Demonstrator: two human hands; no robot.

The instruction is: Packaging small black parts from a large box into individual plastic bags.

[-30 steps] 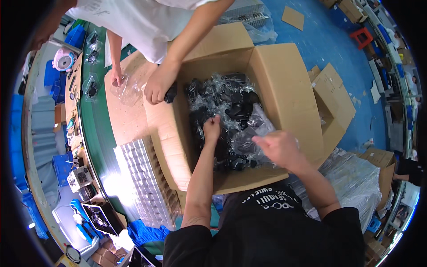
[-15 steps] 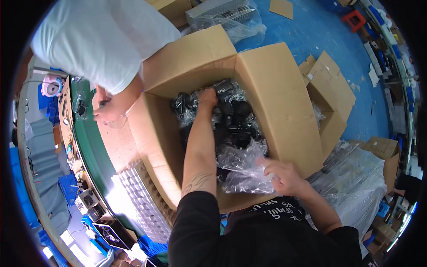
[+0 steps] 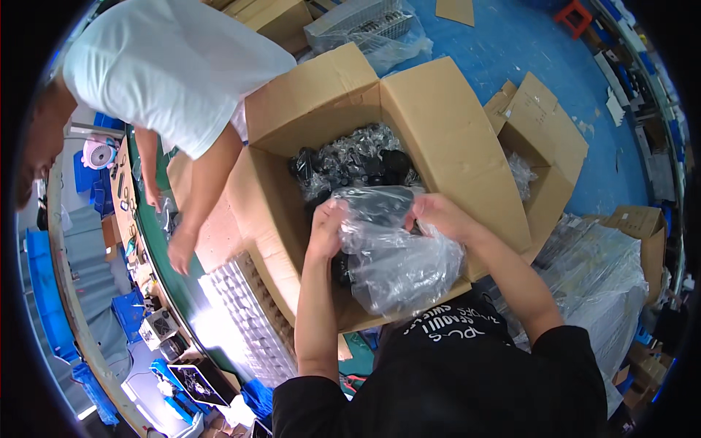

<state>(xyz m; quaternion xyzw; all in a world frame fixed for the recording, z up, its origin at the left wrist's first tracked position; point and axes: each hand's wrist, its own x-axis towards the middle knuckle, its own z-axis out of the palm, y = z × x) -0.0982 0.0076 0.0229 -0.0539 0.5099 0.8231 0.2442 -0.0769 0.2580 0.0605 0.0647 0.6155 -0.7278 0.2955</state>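
Bright and evenly lit, with hard glare on the workbench [image 3: 212, 325]; edges bent, black-vignetted, slightly soft.

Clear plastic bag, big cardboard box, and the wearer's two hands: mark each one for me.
clear plastic bag [image 3: 398, 266]: head view, crinkled middle of the film.
cardboard box [image 3: 445, 139]: head view, inner face of the right wall.
left hand [image 3: 326, 219]: head view, back of hand.
right hand [image 3: 438, 214]: head view, knuckles.

Blue floor [image 3: 511, 44], green-topped workbench [image 3: 164, 255], blue bins [image 3: 44, 292], bright glare
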